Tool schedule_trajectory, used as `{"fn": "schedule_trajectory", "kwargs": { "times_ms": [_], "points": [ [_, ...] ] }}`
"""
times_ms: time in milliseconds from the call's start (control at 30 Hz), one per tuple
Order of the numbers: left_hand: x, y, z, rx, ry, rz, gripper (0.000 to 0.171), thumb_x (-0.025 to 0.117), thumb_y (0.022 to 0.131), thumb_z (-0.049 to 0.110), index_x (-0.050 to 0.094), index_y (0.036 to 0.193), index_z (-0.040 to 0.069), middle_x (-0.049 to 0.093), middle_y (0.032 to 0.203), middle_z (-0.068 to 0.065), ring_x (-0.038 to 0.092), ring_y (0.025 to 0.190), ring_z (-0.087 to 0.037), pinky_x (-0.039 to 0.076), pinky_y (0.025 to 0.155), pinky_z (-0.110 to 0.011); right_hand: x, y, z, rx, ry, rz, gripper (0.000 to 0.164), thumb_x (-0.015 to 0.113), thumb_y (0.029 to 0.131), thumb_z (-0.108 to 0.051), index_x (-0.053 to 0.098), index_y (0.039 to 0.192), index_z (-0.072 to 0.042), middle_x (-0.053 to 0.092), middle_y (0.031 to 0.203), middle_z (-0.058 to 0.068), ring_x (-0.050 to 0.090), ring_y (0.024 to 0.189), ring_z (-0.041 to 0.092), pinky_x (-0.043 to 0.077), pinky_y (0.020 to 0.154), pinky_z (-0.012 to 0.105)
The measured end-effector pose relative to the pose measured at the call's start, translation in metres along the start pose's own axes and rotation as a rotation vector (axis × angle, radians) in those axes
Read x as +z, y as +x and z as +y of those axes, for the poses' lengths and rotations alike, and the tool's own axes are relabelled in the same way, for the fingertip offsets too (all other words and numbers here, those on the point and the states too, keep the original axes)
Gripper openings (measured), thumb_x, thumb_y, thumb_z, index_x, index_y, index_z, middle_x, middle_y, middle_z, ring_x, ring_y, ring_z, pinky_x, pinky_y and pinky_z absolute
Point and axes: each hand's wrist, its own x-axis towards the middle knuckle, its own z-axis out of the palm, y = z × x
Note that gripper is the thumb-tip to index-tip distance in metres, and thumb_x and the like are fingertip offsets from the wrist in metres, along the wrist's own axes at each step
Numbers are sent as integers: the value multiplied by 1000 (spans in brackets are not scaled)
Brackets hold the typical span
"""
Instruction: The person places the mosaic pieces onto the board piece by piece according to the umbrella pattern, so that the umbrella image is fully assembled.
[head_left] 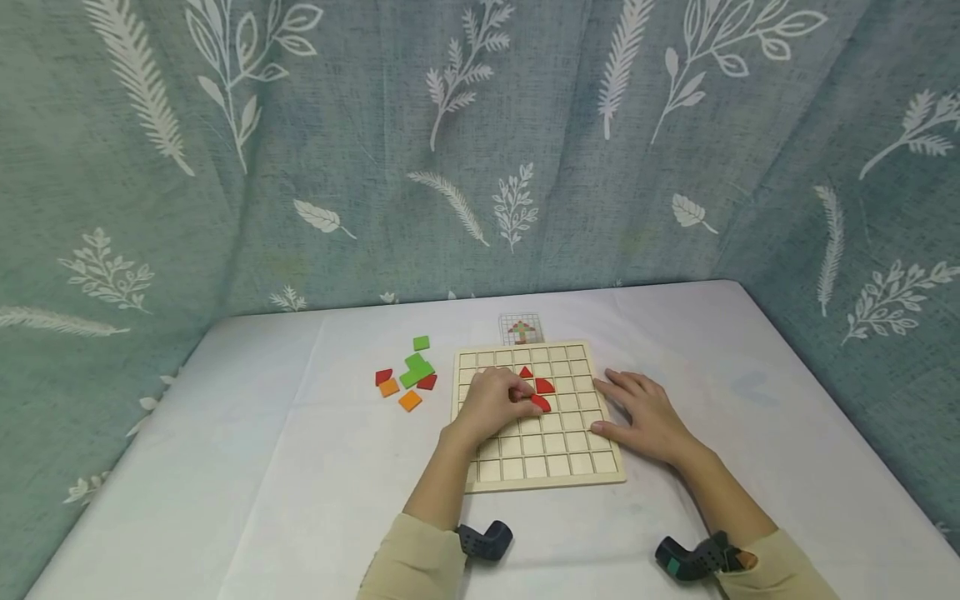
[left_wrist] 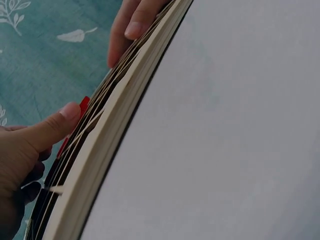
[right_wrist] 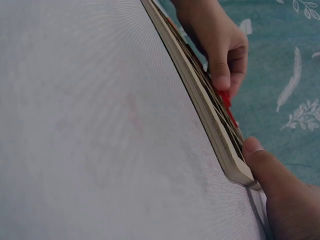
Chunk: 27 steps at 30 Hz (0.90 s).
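My left hand [head_left: 491, 404] is over the wooden grid board [head_left: 543, 482], its thumb and fingers pinching a red piece with a curved edge [head_left: 541, 403]. Just above that piece on the grid lie a red quarter-round piece [head_left: 545, 386] and a small red triangle [head_left: 526, 372]. The thumb and fingertips of my right hand [head_left: 645, 417] rest along the board's right edge, the fingers relaxed. From low at the side, the right wrist view shows the right thumb at the board's corner and red pieces [right_wrist: 226, 102] by the left fingertips.
Left of the board lie several loose tiles: green ones [head_left: 417, 371], orange ones [head_left: 410, 401] and red ones [head_left: 384, 377]. Behind the board's far edge sits a small pattern card [head_left: 521, 328] with a gridded picture. White cloth covers the table [head_left: 337, 500]; a leaf-patterned curtain [head_left: 375, 167] hangs behind.
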Motion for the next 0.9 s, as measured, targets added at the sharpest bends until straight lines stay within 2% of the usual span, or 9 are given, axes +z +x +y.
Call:
{"fn": "schedule_trajectory", "kwargs": {
  "times_ms": [267,567,767,900],
  "points": [
    [10,4,12,50,101,79,31,81,68,42,74,86,18,58,76,11,47,79,-10,36,82,-32,0,0,0,-14,12,4,69,67,81,-47,50,137,-12,41,145,16,35,130,38,21,103,61],
    [26,8,24,65,167,109,34,77,72,46,75,90,19,58,75,10,46,77,-10,35,77,-29,0,0,3,-21,4,11,69,67,81,-47,50,137,-12,42,144,16,35,130,38,22,103,61],
    [31,6,22,92,194,129,36,76,72,47,75,95,19,56,76,9,43,75,-10,34,73,-27,0,0,3,-20,3,4,69,67,81,-48,49,138,-13,41,145,15,35,130,38,22,103,61],
    [31,5,18,142,173,157,34,75,73,45,75,96,20,54,75,9,43,74,-10,34,73,-27,1,0,3,-21,4,7,70,68,80,-47,50,138,-12,41,145,15,35,130,37,22,104,61]
  ]
}}
